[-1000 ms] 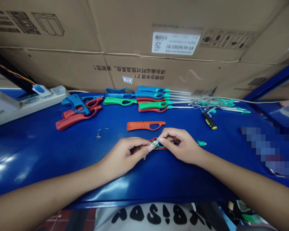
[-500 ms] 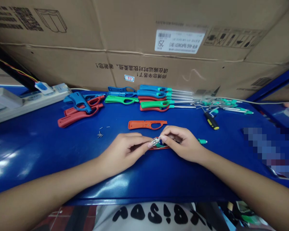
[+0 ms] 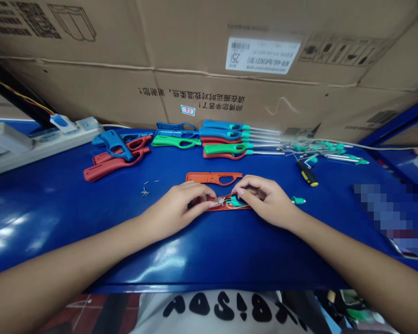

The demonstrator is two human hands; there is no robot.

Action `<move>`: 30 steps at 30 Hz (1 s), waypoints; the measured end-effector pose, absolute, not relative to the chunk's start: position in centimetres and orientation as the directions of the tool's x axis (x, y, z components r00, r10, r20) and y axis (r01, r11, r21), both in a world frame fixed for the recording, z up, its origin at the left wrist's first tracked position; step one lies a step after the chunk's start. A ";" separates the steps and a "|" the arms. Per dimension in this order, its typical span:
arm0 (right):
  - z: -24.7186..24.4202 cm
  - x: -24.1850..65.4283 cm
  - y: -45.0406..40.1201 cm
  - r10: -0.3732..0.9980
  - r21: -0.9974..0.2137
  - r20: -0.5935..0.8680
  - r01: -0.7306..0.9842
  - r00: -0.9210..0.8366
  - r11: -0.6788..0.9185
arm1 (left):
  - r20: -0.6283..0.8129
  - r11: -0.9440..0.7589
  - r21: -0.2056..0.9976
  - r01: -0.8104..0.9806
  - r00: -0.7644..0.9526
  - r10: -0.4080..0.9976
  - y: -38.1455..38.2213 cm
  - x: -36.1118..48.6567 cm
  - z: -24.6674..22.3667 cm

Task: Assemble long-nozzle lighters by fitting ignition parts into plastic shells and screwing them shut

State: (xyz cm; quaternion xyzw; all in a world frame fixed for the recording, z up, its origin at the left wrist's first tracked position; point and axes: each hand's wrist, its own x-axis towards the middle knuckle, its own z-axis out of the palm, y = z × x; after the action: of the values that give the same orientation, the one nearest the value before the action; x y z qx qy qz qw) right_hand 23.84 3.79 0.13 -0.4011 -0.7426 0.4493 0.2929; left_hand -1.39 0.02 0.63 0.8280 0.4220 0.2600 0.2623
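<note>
My left hand (image 3: pixel 186 202) is closed, thumb and forefinger pinching a small clear fuel tank (image 3: pixel 220 201) at the left part of an orange lighter shell half (image 3: pixel 230 208). The shell lies on the blue table with its inside up; a green trigger piece (image 3: pixel 235 201) and a thin white tube sit in it. My right hand (image 3: pixel 268 202) is closed over the shell's right part, its thumb and forefinger at the far edge by the trigger. A green nozzle tip (image 3: pixel 298 201) sticks out beyond this hand. Just behind lies a matching orange shell half (image 3: pixel 214 178).
Several small metal pins (image 3: pixel 145 192) lie to the left. Red and blue shell halves (image 3: pixel 116 160) are piled behind them. At the back are lighters with metal rods (image 3: pixel 226 150), a screwdriver (image 3: pixel 307 174), a power strip (image 3: pixel 45 139) and a cardboard box (image 3: pixel 195 46).
My left hand has lowered the clear tank into the left part of the orange shell. My right fingers have come away from the tank to the shell's far edge near the trigger.
</note>
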 end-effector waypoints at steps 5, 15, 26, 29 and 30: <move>0.2 23.8 3.8 0.862 -0.909 0.055 0.332 -0.504 0.252 | 0.221 -0.498 0.689 0.526 0.502 0.836 0.2 -1.3 0.5; 0.1 23.8 3.9 0.854 -0.896 0.066 0.346 -0.516 0.279 | 0.247 -0.554 0.605 0.573 0.526 0.814 -0.2 -1.1 0.5; 0.4 23.7 3.8 0.842 -0.889 0.058 0.356 -0.536 0.288 | 0.268 -0.575 0.615 0.540 0.542 0.797 -0.3 -1.2 0.3; 0.4 23.7 3.8 0.840 -0.883 0.057 0.365 -0.540 0.295 | 0.264 -0.566 0.613 0.552 0.532 0.805 -0.4 -1.1 0.3; 0.4 23.8 3.8 0.839 -0.880 0.060 0.367 -0.541 0.300 | 0.263 -0.561 0.613 0.556 0.526 0.809 -0.4 -1.1 0.3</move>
State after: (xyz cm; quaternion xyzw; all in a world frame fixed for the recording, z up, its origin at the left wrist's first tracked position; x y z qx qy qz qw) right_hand 23.76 3.81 0.36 -0.3966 -0.7602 0.4390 0.2685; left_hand -1.09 -0.43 0.33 0.8413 0.4058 0.2693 0.2345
